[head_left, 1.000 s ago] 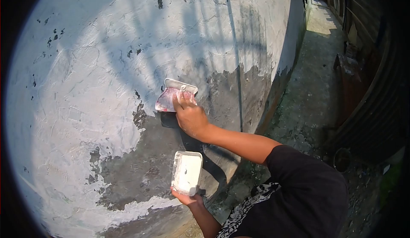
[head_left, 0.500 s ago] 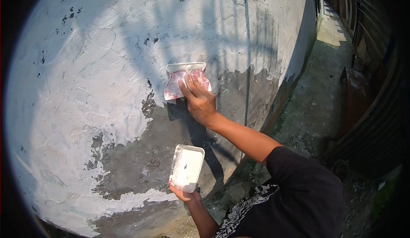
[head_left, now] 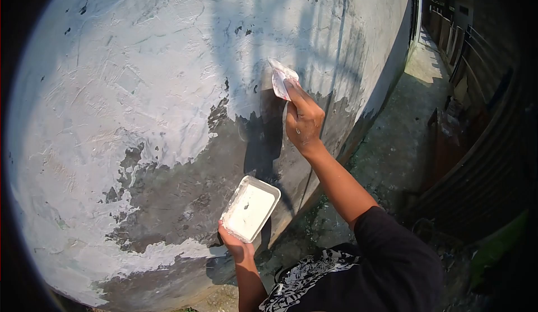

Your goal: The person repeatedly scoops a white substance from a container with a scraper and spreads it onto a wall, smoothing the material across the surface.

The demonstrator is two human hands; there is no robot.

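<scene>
My right hand [head_left: 305,120] is closed round a putty spreader [head_left: 282,80], a flat, wide blade smeared white with pinkish patches. Turned partly edge-on, the spreader is close to the wall [head_left: 151,65], just above the border between white coating and bare grey. Lower down, my left hand [head_left: 237,246] grips a shallow rectangular tray [head_left: 274,192] by its lower end. White putty [head_left: 249,214] with a small dark speck covers the tray's floor. The tray tilts towards me in front of the grey patch of wall [head_left: 179,205].
The wall fills the left and middle of the view, with flaked dark spots near its top. To the right runs a narrow concrete path [head_left: 392,121]. Dark corrugated sheeting [head_left: 482,166] and a fence [head_left: 448,40] border its far side.
My right hand has moved up and right with the spreader, which has turned from facing me to nearly edge-on. The tray has shifted slightly up and tilted clockwise. The view has also moved.
</scene>
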